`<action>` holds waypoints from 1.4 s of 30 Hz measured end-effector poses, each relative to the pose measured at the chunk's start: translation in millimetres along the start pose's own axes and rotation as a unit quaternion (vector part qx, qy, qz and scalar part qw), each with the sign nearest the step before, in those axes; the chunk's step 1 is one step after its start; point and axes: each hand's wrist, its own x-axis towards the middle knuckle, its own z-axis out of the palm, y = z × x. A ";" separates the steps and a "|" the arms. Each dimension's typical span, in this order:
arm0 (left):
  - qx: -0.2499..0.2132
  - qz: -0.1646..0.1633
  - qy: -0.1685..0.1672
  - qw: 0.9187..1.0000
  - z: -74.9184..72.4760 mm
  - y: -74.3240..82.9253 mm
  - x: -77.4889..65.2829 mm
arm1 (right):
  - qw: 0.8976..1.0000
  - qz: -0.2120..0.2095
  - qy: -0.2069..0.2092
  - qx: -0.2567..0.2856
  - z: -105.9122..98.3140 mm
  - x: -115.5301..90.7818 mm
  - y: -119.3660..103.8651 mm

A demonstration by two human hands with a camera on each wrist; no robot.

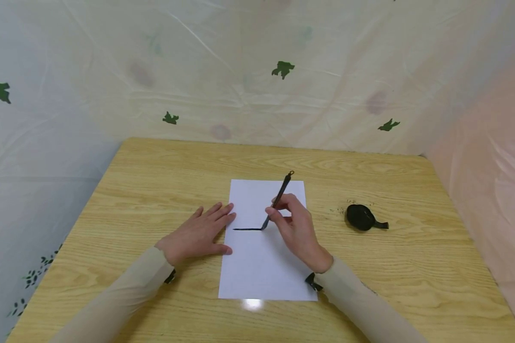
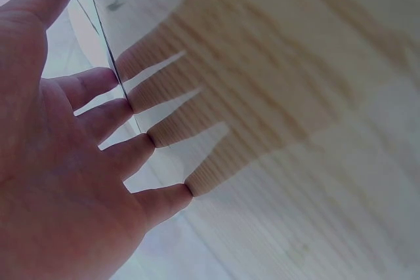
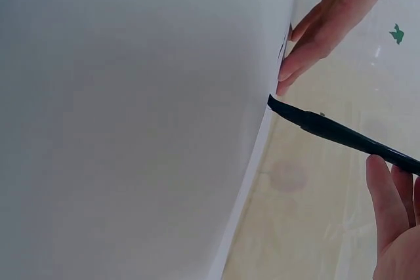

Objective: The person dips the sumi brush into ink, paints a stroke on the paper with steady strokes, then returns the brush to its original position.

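My right hand (image 1: 297, 229) pinches a dark ink brush (image 1: 280, 195), held slanted with its looped end up. The bristle tip touches a white sheet of paper (image 1: 262, 271) at the right end of a thin black horizontal line (image 1: 246, 229). In the right wrist view the brush (image 3: 341, 134) shows its bristles bent against the paper. With fingers spread, my left hand (image 1: 197, 233) lies flat at the sheet's left edge, its fingertips on or beside the paper. The left wrist view shows that hand (image 2: 72, 155) from the palm side against the wooden tabletop.
A small black ink dish (image 1: 360, 217) with a short handle sits right of the paper, with dark specks beside it. The wooden table (image 1: 163, 171) is bordered at the back and sides by pale sheeting (image 1: 223, 62) with green bird shapes.
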 end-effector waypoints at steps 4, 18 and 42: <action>0.000 -0.001 -0.002 1.000 0.2 -0.5 -0.1 | 1.000 0.002 0.001 -0.002 -0.8 -0.2 -0.6; -0.002 -0.003 -0.004 1.000 1.1 -0.7 -0.3 | 1.000 0.000 0.003 -0.003 -3.8 -1.1 -0.6; 0.006 0.002 0.000 1.000 0.5 -0.8 0.5 | 1.000 0.006 0.002 -0.019 -9.5 -3.8 -0.8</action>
